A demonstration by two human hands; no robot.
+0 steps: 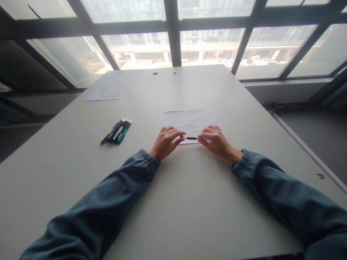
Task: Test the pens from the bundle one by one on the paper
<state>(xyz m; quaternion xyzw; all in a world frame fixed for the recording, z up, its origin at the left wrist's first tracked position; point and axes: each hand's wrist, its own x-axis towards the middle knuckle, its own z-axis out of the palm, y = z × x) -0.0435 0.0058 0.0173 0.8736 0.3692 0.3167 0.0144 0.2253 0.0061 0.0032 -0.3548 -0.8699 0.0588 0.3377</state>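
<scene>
Both hands meet at the near edge of a white sheet of paper (192, 120) lying on the table. Between them runs a thin black pen (191, 138), held level. My left hand (166, 142) pinches its left end with the fingertips. My right hand (216, 141) grips its right end, fingers curled over it. Both forearms wear blue-grey sleeves with gathered cuffs.
Several pens (116, 132) with coloured bands lie side by side to the left on the white table (189, 202). More paper sheets (108, 88) lie at the far left corner. Two small round holes (155, 73) sit near the far edge, with large windows behind.
</scene>
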